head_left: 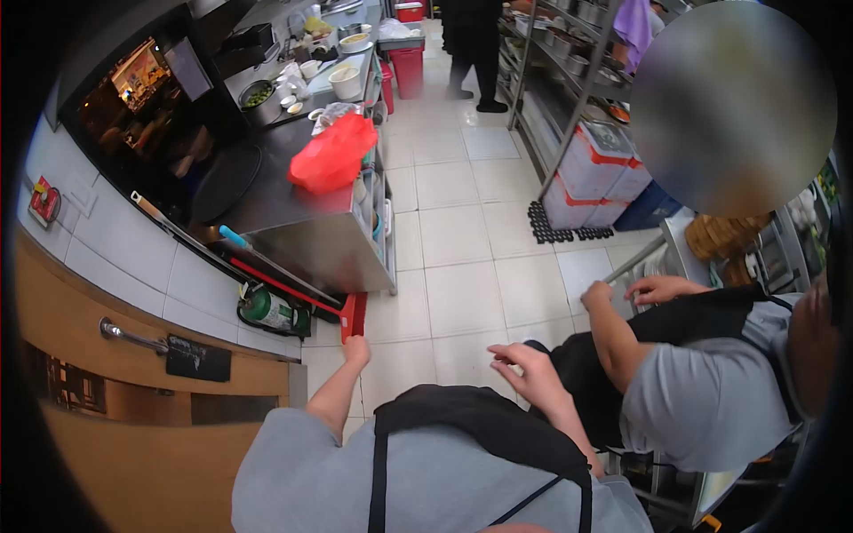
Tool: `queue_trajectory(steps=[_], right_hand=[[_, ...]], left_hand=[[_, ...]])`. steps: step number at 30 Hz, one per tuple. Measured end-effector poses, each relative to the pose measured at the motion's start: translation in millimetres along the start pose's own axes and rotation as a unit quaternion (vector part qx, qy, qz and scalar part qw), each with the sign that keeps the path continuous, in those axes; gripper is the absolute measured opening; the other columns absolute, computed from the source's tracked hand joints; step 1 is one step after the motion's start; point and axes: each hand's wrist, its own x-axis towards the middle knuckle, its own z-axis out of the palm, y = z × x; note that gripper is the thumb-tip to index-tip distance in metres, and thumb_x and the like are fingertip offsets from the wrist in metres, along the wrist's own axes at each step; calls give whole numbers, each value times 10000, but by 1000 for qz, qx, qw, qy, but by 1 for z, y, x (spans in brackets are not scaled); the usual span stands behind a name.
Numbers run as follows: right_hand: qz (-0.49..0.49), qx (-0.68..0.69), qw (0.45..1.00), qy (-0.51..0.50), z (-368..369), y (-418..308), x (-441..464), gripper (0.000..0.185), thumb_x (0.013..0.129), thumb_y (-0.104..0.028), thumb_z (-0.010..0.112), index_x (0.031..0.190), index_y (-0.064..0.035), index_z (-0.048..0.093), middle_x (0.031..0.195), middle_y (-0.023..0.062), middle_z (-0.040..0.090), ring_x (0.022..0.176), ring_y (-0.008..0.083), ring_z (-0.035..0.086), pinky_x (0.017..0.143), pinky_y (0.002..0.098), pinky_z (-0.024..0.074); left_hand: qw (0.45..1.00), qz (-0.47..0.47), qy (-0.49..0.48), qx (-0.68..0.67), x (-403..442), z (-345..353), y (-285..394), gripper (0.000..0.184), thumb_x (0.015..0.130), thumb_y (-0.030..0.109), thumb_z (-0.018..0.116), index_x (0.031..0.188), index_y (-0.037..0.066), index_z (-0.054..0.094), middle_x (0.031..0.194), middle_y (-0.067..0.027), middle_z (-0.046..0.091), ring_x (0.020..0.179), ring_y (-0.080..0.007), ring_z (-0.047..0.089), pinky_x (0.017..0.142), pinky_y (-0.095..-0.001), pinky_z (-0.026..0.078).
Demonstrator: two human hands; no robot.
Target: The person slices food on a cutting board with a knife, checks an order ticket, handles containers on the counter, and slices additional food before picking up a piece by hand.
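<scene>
My left hand is closed at the lower edge of a red dustpan-like piece, low beside the steel counter. Whether the fingers grip it or only overlap it in view cannot be made out. A long red handle slants along the wall towards that piece. My right hand is raised in front of my dark apron, its fingers loosely bent and apart, with nothing visible in them.
A co-worker stands close on my right. A steel counter at left bears a red plastic bag. Behind a green cylinder is the wall. Shelves stand at right; another person is further down the tiled aisle.
</scene>
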Motion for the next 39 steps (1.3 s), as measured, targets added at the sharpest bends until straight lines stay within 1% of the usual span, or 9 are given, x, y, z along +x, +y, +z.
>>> queue_trajectory(steps=[2, 4, 7, 13, 25, 27, 32, 35, 39], right_hand=[[13, -22, 1000, 11, -11, 16, 40, 207, 833, -127, 649, 1023, -44, 643, 862, 127, 643, 781, 268, 636, 678, 333, 510], [11, -47, 998, 41, -30, 35, 83, 213, 824, -102, 655, 1024, -30, 639, 849, 132, 639, 759, 259, 636, 668, 325, 505], [8, -54, 988, 143, -63, 66, 150, 211, 818, -54, 652, 1025, -15, 636, 838, 129, 645, 719, 214, 635, 653, 290, 493], [5, -57, 970, 238, -131, 130, 280, 211, 811, -30, 641, 1021, -6, 632, 803, 122, 639, 700, 201, 627, 660, 283, 490], [-66, -22, 996, 57, -119, 218, 516, 79, 772, -67, 692, 839, -36, 665, 729, 106, 613, 679, 257, 605, 614, 331, 476], [-78, -29, 995, 49, -114, 219, 560, 61, 770, -71, 692, 793, -33, 649, 724, 105, 612, 673, 264, 606, 612, 338, 482], [-54, -55, 996, 49, -131, 234, 667, 160, 789, -83, 680, 698, -10, 570, 678, 114, 576, 629, 284, 575, 576, 365, 456], [-137, -93, 972, 165, -152, 263, 728, 200, 803, -98, 682, 715, 6, 535, 648, 109, 549, 606, 272, 546, 567, 327, 439], [-28, -76, 974, 211, -190, 305, 785, 205, 852, -104, 626, 721, -1, 506, 635, 142, 522, 558, 309, 509, 525, 374, 401]], left_hand=[[994, 68, -43, -76, 17, -29, 51, 171, 773, 128, 564, 835, 41, 697, 929, -178, 650, 856, -370, 630, 772, -458, 501], [954, 141, -67, -255, 41, -41, 109, 95, 667, 88, 614, 629, 7, 644, 689, -224, 605, 712, -344, 623, 634, -463, 467], [864, 401, -2, -305, 84, -53, 200, 66, 589, 102, 629, 611, 43, 647, 694, -122, 616, 731, -305, 563, 731, -411, 450], [868, 390, -13, -306, 137, -169, 319, 62, 619, -17, 573, 606, 35, 606, 794, -94, 600, 887, -297, 535, 777, -374, 442], [882, 265, 69, -383, 338, -249, 344, 158, 616, -85, 546, 571, 55, 603, 854, -90, 629, 873, -269, 578, 742, -336, 470], [876, 176, 46, -448, 371, -255, 358, 160, 615, -86, 548, 541, 51, 585, 847, -91, 625, 844, -241, 599, 714, -319, 485], [865, 165, 27, -473, 500, -279, 413, 105, 739, 39, 667, 838, 37, 632, 845, -56, 622, 777, -168, 608, 720, -283, 489], [843, 215, -11, -492, 581, -310, 454, 114, 771, 86, 666, 869, 31, 650, 869, -60, 641, 773, -157, 609, 714, -287, 489], [841, 202, -69, -497, 676, -345, 504, 149, 799, 133, 661, 901, 25, 659, 892, -63, 656, 768, -147, 610, 715, -289, 488]])
